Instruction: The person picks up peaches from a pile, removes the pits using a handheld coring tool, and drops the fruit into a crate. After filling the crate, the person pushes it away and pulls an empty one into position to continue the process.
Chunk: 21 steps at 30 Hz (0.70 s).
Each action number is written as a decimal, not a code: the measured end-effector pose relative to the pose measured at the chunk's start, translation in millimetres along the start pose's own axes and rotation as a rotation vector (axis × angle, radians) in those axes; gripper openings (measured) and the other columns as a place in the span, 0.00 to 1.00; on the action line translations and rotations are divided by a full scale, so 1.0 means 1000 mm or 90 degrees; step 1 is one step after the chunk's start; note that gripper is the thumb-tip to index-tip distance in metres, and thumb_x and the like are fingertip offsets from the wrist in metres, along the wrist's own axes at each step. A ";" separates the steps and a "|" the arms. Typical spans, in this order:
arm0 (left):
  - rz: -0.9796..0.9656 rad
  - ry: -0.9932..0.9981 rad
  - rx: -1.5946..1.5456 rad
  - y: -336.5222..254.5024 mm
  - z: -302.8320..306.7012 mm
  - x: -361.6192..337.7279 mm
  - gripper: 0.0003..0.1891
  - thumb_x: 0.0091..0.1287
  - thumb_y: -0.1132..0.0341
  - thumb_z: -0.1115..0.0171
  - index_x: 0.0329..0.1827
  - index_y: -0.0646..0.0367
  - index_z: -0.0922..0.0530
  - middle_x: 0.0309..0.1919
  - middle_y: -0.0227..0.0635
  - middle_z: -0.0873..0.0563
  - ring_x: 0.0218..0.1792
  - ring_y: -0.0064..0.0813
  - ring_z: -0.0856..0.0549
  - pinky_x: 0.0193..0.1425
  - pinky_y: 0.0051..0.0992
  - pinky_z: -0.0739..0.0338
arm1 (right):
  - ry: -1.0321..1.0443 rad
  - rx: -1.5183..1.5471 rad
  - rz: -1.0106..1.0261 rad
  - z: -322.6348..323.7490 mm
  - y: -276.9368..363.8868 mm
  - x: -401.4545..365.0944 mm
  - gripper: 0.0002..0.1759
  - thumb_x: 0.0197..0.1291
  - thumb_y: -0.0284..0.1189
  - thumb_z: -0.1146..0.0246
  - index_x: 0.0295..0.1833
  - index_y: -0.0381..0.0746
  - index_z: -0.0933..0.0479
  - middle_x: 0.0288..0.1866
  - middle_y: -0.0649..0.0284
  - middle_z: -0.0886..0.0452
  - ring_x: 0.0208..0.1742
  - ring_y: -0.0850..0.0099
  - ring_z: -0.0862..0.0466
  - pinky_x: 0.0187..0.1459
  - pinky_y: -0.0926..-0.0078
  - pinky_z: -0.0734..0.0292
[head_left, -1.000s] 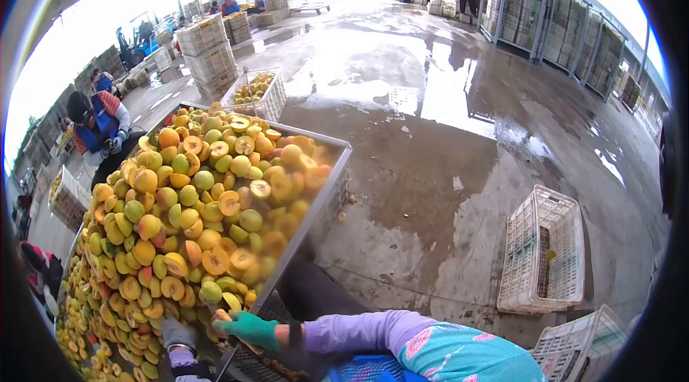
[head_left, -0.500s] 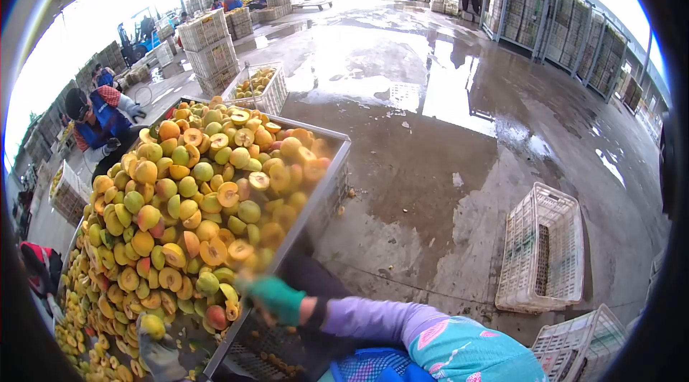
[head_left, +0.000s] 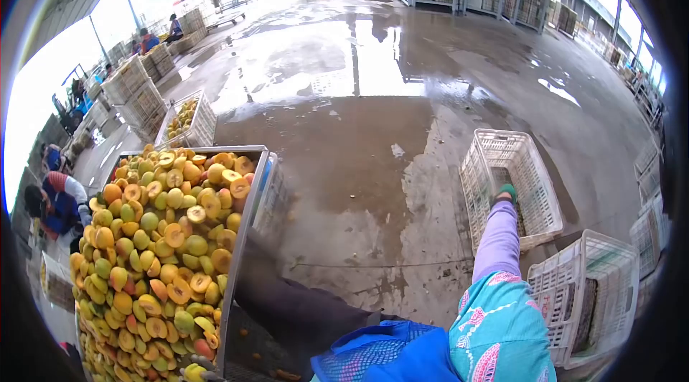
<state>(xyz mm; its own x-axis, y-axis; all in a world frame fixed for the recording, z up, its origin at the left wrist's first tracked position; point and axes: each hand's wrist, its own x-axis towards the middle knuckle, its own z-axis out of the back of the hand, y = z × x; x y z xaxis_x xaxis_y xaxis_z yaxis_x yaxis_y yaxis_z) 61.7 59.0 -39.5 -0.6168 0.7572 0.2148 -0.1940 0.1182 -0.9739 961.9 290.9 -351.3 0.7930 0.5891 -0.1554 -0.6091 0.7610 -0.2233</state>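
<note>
My right hand (head_left: 507,191), in a green glove, reaches out at the end of a lilac sleeve into a white plastic crate (head_left: 542,199) on the floor. Its fingers are mostly hidden, and I cannot tell whether they grip anything. At the bottom edge of the view, my left hand (head_left: 204,362), in a grey glove, shows only in part, its fingers curled round a yellow-green peach (head_left: 192,373). It is at the near corner of a metal-edged table (head_left: 244,227) heaped with whole and halved peaches (head_left: 161,238), many halves cut side up.
Another white crate (head_left: 574,289) stands tilted close to my right arm. Beyond the table is a crate of peaches (head_left: 188,123), near stacked crates (head_left: 133,95). A co-worker (head_left: 61,202) bends at the table's far left side. Wet concrete floor (head_left: 344,166) lies ahead.
My right hand has swung from the table edge out to the right, into the white crate. The view has turned right, and the table sits further left. My left hand stays low by the peaches.
</note>
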 end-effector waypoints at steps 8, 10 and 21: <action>0.040 -0.022 0.003 -0.001 0.014 -0.015 0.23 0.65 0.64 0.39 0.61 0.64 0.29 0.51 0.40 0.18 0.45 0.32 0.17 0.43 0.25 0.20 | -0.201 0.419 0.709 0.023 0.286 -0.284 0.14 0.51 0.42 0.37 0.38 0.45 0.18 0.38 0.53 0.16 0.40 0.56 0.15 0.39 0.61 0.20; 0.048 -0.038 0.007 0.001 0.019 -0.022 0.24 0.64 0.64 0.38 0.61 0.64 0.29 0.51 0.40 0.18 0.44 0.32 0.17 0.43 0.24 0.20 | 0.123 0.625 0.865 0.097 0.346 -0.417 0.12 0.53 0.37 0.37 0.40 0.42 0.22 0.34 0.56 0.19 0.37 0.60 0.17 0.33 0.67 0.22; 0.040 -0.120 0.010 0.020 0.073 -0.063 0.25 0.60 0.67 0.33 0.59 0.66 0.27 0.51 0.41 0.17 0.42 0.30 0.16 0.45 0.24 0.21 | 0.696 0.667 1.427 0.271 0.311 -0.798 0.21 0.71 0.49 0.49 0.44 0.39 0.31 0.30 0.57 0.26 0.34 0.65 0.20 0.37 0.66 0.26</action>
<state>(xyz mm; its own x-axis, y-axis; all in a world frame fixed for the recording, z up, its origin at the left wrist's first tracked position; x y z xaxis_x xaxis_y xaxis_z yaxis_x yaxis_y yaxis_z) 40.4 -33.1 -66.9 -0.7602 0.6284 0.1647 -0.1613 0.0630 -0.9849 136.2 131.3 -35.7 -0.8931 0.2483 0.3751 0.3097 -0.2655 0.9130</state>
